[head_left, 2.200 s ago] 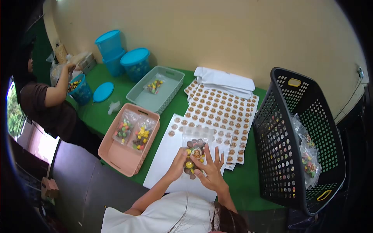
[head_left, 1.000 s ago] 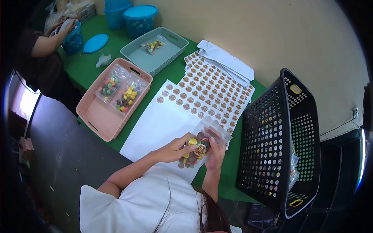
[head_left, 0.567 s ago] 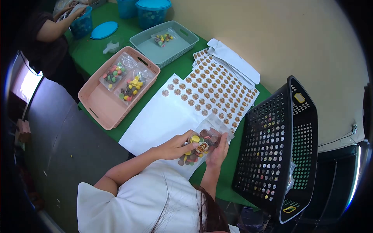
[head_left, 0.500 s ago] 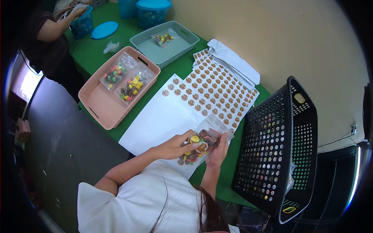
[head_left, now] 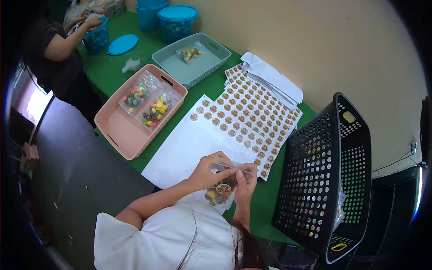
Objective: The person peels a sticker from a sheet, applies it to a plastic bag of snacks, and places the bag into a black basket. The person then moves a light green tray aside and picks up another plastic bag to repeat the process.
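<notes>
A clear plastic bag of colourful candies hangs in front of my white shirt, with a round brown-and-white sticker on its front. My left hand pinches the upper edge of the bag from the left. From the other side, my right hand grips the same edge, thumb up and fingers partly hidden behind the plastic. Both thumbs meet near the bag's top. Under and beyond my hands lie white sticker sheets, with rows of round brown stickers on their far part.
A pink basket holds two candy bags; a grey-green basket holds another. At right leans a tall black perforated basket with bags inside. Lidded blue tubs stand at the back. A co-worker reaches into a blue bucket.
My hands have shifted from the bag's sides to its top edge, with the thumbs now together there. The bag has turned more upright. The camera view has tilted slightly.
</notes>
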`<state>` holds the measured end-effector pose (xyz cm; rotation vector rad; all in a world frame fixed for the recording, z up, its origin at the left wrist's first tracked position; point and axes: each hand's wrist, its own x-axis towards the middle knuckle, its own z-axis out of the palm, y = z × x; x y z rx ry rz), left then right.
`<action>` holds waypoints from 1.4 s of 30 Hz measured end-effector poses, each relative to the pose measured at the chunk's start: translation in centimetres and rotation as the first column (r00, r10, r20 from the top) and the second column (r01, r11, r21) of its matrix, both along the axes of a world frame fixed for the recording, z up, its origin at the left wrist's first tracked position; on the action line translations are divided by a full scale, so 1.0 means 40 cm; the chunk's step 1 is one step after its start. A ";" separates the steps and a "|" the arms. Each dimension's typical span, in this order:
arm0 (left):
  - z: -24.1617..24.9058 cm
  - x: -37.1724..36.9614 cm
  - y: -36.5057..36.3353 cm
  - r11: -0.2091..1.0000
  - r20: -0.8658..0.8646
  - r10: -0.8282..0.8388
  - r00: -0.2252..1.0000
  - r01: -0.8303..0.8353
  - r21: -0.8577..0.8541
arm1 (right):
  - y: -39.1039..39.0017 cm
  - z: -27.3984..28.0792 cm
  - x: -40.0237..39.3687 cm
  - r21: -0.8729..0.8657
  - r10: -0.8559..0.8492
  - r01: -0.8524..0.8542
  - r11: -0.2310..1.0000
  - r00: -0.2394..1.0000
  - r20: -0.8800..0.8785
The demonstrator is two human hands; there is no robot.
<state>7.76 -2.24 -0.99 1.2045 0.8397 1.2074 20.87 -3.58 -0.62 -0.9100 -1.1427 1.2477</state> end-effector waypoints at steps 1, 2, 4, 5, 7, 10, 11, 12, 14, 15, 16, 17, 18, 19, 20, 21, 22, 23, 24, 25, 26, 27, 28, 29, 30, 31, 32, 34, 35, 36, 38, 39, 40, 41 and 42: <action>0.001 0.000 -0.001 1.000 0.022 -0.003 1.000 0.003 -0.011 | -0.003 0.009 -0.001 0.000 -0.002 0.002 1.000 1.000 -0.007; 0.005 -0.001 -0.003 0.999 -0.030 0.014 0.999 -0.013 0.040 | -0.005 0.016 -0.003 0.006 0.019 -0.019 1.000 0.999 -0.034; 0.012 -0.002 -0.006 1.000 0.003 0.014 1.000 -0.014 0.023 | -0.007 0.024 -0.008 0.013 0.033 -0.032 0.999 0.997 -0.068; 0.015 -0.002 -0.006 1.000 0.044 0.020 0.999 -0.020 0.004 | -0.007 0.027 -0.010 0.023 0.010 -0.010 1.000 1.000 0.010; 0.014 -0.003 -0.003 1.000 0.046 0.013 0.999 -0.013 0.005 | -0.007 0.025 -0.014 0.031 -0.021 0.019 0.999 0.996 0.082; 0.018 -0.010 -0.001 1.000 0.025 -0.001 1.000 0.001 0.015 | -0.007 0.014 -0.024 0.026 -0.055 0.052 0.998 0.993 0.101; 0.019 -0.013 -0.001 1.000 0.001 -0.013 1.000 0.013 0.026 | -0.006 0.011 -0.027 0.047 -0.085 0.080 0.996 0.991 0.105; 0.021 -0.017 0.000 1.000 -0.010 -0.015 1.000 0.015 0.015 | -0.006 0.009 -0.031 0.064 -0.114 0.108 0.992 0.988 0.107; 0.025 -0.024 0.001 0.992 -0.136 -0.030 0.990 0.046 0.119 | -0.013 0.026 -0.033 0.003 -0.110 0.110 0.994 0.987 0.119; 0.026 -0.027 0.000 0.993 -0.144 -0.033 0.989 0.049 0.105 | -0.013 0.038 -0.031 -0.043 -0.102 0.109 0.993 0.985 0.141; 0.027 -0.031 -0.002 0.983 -0.182 -0.010 0.983 0.043 0.178 | -0.010 0.046 -0.027 0.093 -0.159 0.139 0.986 0.952 0.261; 0.030 -0.034 -0.003 0.967 -0.218 0.015 0.976 0.042 0.252 | -0.007 0.037 -0.019 0.080 -0.158 0.142 0.987 0.953 0.257; 0.036 -0.037 -0.004 0.971 -0.222 0.025 0.975 0.029 0.236 | -0.003 0.021 -0.010 0.203 -0.178 0.120 0.972 0.939 0.295; 0.037 -0.040 -0.003 0.974 -0.229 0.019 0.973 0.034 0.226 | -0.001 0.015 -0.007 0.323 -0.202 0.091 0.942 0.922 0.329; 0.036 -0.043 -0.001 0.967 -0.252 0.030 0.967 0.036 0.253 | -0.007 0.019 -0.007 0.272 -0.243 0.153 0.950 0.910 0.335; 0.037 -0.043 -0.001 0.958 -0.275 0.041 0.961 0.040 0.283 | -0.008 0.016 -0.003 0.263 -0.245 0.161 0.951 0.911 0.331; 0.045 -0.038 -0.003 0.967 -0.260 0.094 0.961 -0.026 0.254 | -0.007 0.013 0.006 0.281 -0.245 0.151 0.948 0.909 0.338; 0.044 -0.039 -0.003 0.968 -0.265 0.087 0.960 -0.019 0.249 | -0.007 0.010 0.010 0.300 -0.245 0.141 0.943 0.905 0.347; 0.042 -0.039 -0.002 0.964 -0.263 0.114 0.958 -0.043 0.263 | -0.006 0.013 0.009 0.312 -0.270 0.156 0.937 0.890 0.367; 0.040 -0.040 0.000 0.958 -0.260 0.141 0.955 -0.066 0.279 | -0.007 0.011 0.010 0.309 -0.275 0.163 0.937 0.890 0.364; 0.037 -0.043 0.002 0.959 -0.264 0.133 0.955 -0.057 0.277 | -0.009 0.007 0.011 0.298 -0.273 0.176 0.938 0.905 0.325; 0.032 -0.049 0.005 0.954 -0.272 0.163 0.949 -0.080 0.290 | -0.012 0.005 0.014 0.287 -0.271 0.188 0.939 0.919 0.286; 0.027 -0.053 0.007 0.947 -0.278 0.193 0.941 -0.104 0.306 | -0.014 0.004 0.017 0.286 -0.279 0.197 0.938 0.918 0.283; 0.022 -0.055 0.006 0.947 -0.281 0.185 0.942 -0.095 0.306 | -0.016 0.005 0.022 0.273 -0.278 0.199 0.941 0.915 0.291; 0.017 -0.055 0.003 0.949 -0.277 0.188 0.942 -0.102 0.300 | -0.017 0.006 0.026 0.261 -0.277 0.201 0.944 0.914 0.298; 0.014 -0.056 0.002 0.950 -0.273 0.192 0.943 -0.109 0.293 | -0.017 0.009 0.030 0.261 -0.284 0.208 0.942 0.912 0.295; 0.011 -0.057 0.002 0.951 -0.276 0.186 0.943 -0.102 0.292 | -0.018 0.015 0.034 0.262 -0.277 0.197 0.945 0.909 0.313; 0.010 -0.061 0.004 0.964 -0.290 0.145 0.946 -0.070 0.255 | -0.016 0.016 0.044 0.263 -0.275 0.192 0.946 0.904 0.327; 0.012 -0.065 0.008 0.964 -0.293 0.141 0.946 -0.065 0.256 | -0.013 0.014 0.051 0.267 -0.235 0.153 0.951 0.923 0.306; 0.015 -0.071 0.013 0.957 -0.286 0.101 0.953 -0.014 0.291 | -0.011 0.012 0.059 0.273 -0.193 0.114 0.955 0.939 0.284; 0.023 -0.080 0.019 0.943 -0.284 0.059 0.957 0.040 0.330 | -0.013 0.008 0.086 0.216 -0.167 0.114 0.970 0.954 0.249; 0.030 -0.083 0.018 0.943 -0.290 0.066 0.955 0.035 0.331 | -0.016 0.007 0.098 0.155 -0.140 0.107 0.982 0.967 0.215; 0.035 -0.084 0.019 0.943 -0.296 0.073 0.952 0.031 0.332 | -0.017 0.009 0.105 0.159 -0.144 0.111 0.981 0.967 0.212; 0.037 -0.084 0.020 0.941 -0.298 0.071 0.952 0.035 0.338 | -0.019 0.014 0.111 0.130 -0.108 0.080 0.988 0.967 0.229; 0.039 -0.083 0.020 0.939 -0.295 0.056 0.954 0.050 0.340 | -0.019 0.019 0.117 0.100 -0.072 0.049 0.994 0.967 0.245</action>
